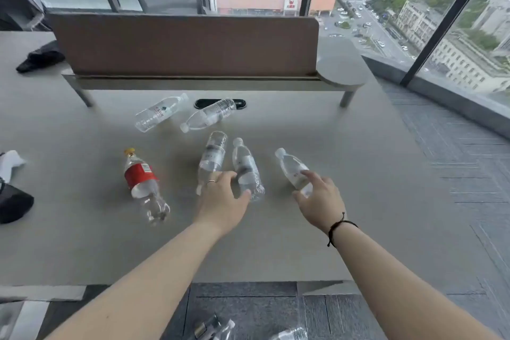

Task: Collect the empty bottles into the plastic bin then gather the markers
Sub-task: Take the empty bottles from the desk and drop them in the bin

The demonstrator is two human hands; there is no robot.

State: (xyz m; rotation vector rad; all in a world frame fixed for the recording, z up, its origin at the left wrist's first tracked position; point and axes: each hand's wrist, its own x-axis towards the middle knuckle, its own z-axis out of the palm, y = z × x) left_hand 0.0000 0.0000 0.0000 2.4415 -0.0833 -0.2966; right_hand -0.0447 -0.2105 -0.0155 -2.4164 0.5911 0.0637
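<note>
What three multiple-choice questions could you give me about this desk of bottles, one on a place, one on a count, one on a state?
1. Where does the red-labelled bottle lie relative to the other bottles on the desk?
A. Farthest to the person's left
B. Farthest to the person's right
C. Against the divider

2. How many bottles lie on the desk?
A. Three
B. Six
C. Nine

3. What is the right hand doing?
A. Resting flat on bare desk
B. Holding a marker
C. Reaching onto a clear bottle, fingers open

Answers:
1. A, every clear bottle lies to its right.
2. B, five clear ones plus the red-labelled one.
3. C, its fingers spread over the rightmost bottle, not closed round it; the left hand likewise reaches two middle bottles.
</note>
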